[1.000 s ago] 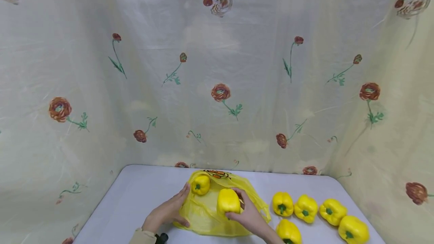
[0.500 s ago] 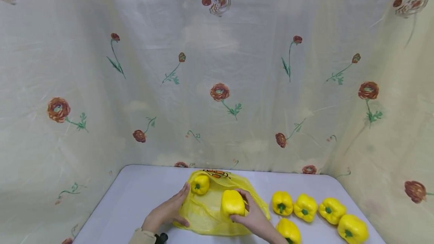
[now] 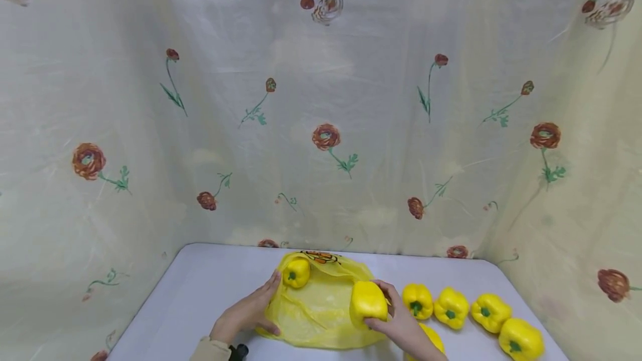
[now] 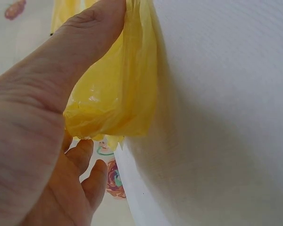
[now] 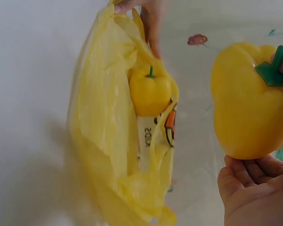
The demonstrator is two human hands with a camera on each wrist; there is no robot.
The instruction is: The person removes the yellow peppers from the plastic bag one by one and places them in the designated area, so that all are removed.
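A yellow plastic bag (image 3: 321, 325) lies on the white table with its mouth spread towards me. Inside its far left part rests a yellow bell pepper (image 3: 297, 273), stem facing me. My left hand (image 3: 253, 308) spans the bag's left end, thumb on the near edge, straight fingers at the far side; the left wrist view has the thumb (image 4: 92, 23) against the plastic. Over the bag's right side, my right hand (image 3: 398, 316) holds another yellow bell pepper (image 3: 368, 301) between thumb and fingers. Its green stem (image 5: 272, 70) shows by the thumb in the right wrist view.
Several yellow bell peppers stand on the table at the right, one (image 3: 417, 301) close beyond my right hand and another (image 3: 521, 338) near the right edge. One pepper (image 3: 435, 338) is partly hidden by the right forearm. A flowered curtain (image 3: 371, 183) surrounds the table's back and sides.
My right hand has carried its bell pepper rightwards, from over the middle of the bag to its right side. The left hand and the pepper in the bag stay in place.
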